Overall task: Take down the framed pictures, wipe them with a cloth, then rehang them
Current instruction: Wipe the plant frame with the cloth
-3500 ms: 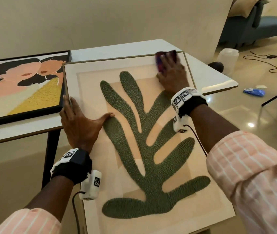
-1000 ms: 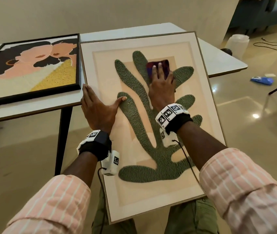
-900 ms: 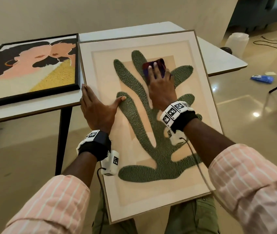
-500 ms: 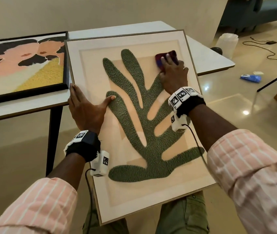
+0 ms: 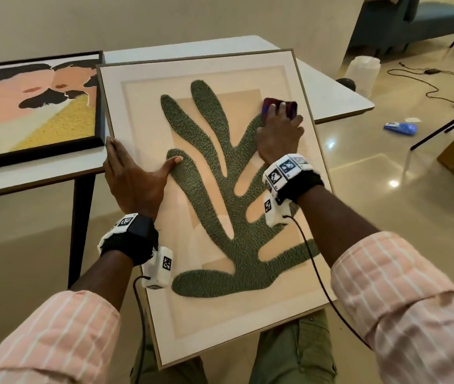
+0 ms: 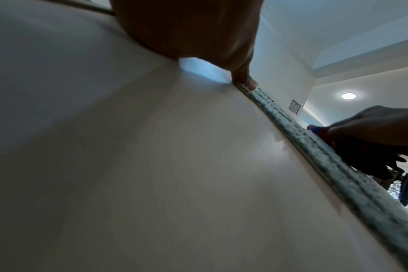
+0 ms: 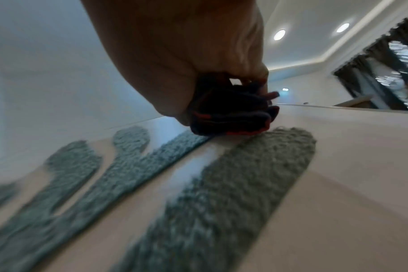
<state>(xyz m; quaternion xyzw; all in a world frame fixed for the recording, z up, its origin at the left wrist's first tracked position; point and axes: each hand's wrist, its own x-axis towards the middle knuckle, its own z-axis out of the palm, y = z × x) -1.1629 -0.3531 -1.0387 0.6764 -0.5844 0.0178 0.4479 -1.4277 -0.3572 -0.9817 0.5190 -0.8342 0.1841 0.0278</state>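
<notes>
Leaf picture (image 5: 212,189) off the wall, tilted: top edge propped on the surface (image 5: 339,98), bottom edge on the lap. Slanted that way, probably, to bring the whole glass within reach while the lap takes the weight.

Left hand (image 5: 134,181) flat on the glass near the left edge, fingers straight along the rim, thumb (image 6: 243,73) splayed out to the tip of a green lobe. No grip here, only pressure: likely a brace against sliding or rocking under the wiping.

Right hand (image 5: 278,131) high on the right side, fingers curled over a bunched dark cloth (image 5: 279,106) with red edging. Grip closed round the wad, as seen from the right wrist (image 7: 182,60), cloth (image 7: 231,114) pressed down against the glass. Bunched rather than spread, presumably for a firm pad under the fingers.

Second picture (image 5: 32,106), black-framed, flat on the surface just left of the first, frames close together or touching at the corner. Parked there for its own turn, or already wiped; impossible to tell which.

Wiping step in hand; the lower half of the glass within reach next by the look of it. Rehanging not yet begun for either picture.
</notes>
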